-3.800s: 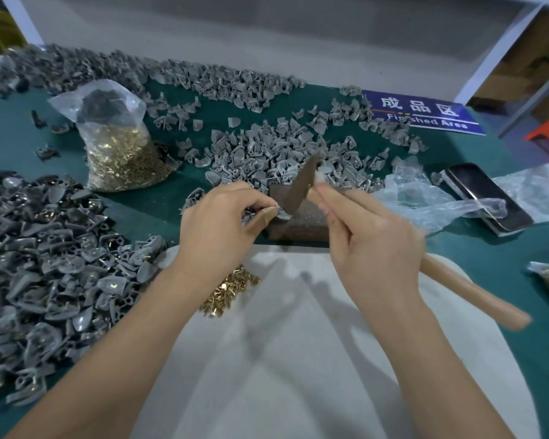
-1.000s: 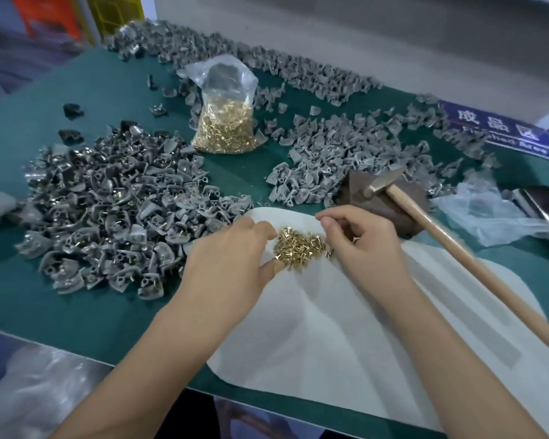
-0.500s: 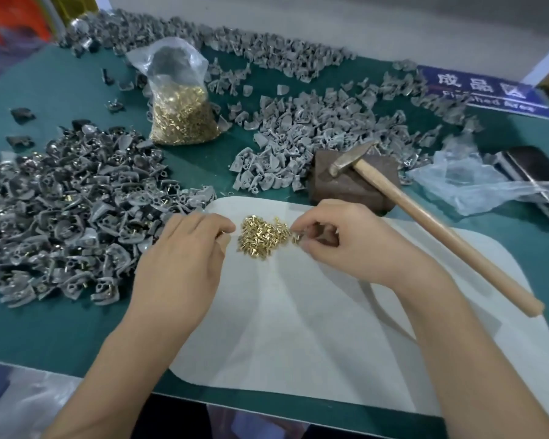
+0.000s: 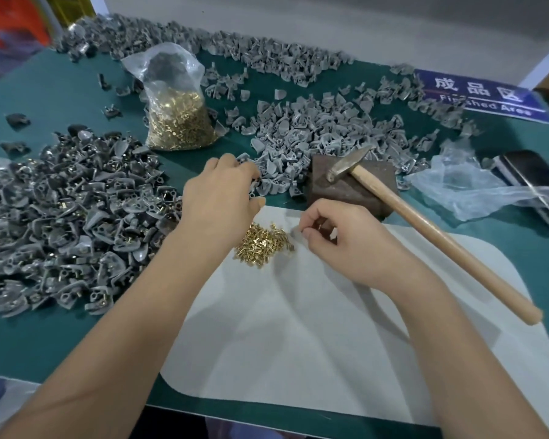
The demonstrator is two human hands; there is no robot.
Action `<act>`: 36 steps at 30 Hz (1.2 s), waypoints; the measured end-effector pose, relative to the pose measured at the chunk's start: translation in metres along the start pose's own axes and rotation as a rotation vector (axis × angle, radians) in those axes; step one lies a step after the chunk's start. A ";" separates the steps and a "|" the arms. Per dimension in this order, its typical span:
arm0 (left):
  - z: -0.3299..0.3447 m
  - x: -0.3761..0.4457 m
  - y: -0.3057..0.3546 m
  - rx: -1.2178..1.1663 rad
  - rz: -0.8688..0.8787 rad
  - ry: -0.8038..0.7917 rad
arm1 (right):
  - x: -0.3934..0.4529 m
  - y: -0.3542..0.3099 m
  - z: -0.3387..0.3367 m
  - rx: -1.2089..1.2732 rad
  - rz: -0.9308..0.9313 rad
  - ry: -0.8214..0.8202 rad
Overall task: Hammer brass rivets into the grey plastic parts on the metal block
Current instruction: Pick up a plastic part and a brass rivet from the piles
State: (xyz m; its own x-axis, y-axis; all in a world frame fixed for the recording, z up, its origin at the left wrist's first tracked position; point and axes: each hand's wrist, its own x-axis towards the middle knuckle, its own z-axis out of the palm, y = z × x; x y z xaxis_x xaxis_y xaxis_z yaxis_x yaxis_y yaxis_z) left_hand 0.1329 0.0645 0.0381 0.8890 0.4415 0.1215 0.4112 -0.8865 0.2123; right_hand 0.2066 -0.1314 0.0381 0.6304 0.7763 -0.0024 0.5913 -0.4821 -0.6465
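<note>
With a riveted pile (image 4: 61, 217) at left and many bare grey parts (image 4: 314, 137) beyond, we judge ourselves midway: our left hand (image 4: 219, 194) reaches among parts, right hand (image 4: 339, 239) pinches a rivet (image 4: 320, 225), hammer (image 4: 403, 210) resting on the metal block (image 4: 346, 188).

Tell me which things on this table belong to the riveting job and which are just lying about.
For the job:
- loose brass rivets, right hand pinching one
- grey plastic parts, left hand reaching into them
- metal block
- hammer, resting on the block
- bag of rivets
- riveted pile

Lying about:
- phone
- empty clear bag
- blue sign
</note>
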 end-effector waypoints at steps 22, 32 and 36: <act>-0.009 0.009 0.035 -0.688 0.294 0.143 | 0.003 0.020 -0.033 0.021 -0.044 0.689; 0.011 0.017 0.045 -0.858 0.241 0.177 | 0.001 0.032 -0.043 -0.130 0.108 0.675; 0.017 0.016 0.047 -0.837 0.268 0.213 | 0.001 0.026 -0.035 -0.278 0.150 0.592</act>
State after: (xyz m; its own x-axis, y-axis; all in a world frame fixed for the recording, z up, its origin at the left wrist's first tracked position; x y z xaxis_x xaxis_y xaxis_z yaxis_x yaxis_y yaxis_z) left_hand 0.1695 0.0273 0.0338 0.8436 0.3244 0.4279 -0.1596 -0.6094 0.7766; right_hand 0.2400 -0.1569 0.0479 0.8384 0.3774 0.3934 0.5337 -0.7153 -0.4512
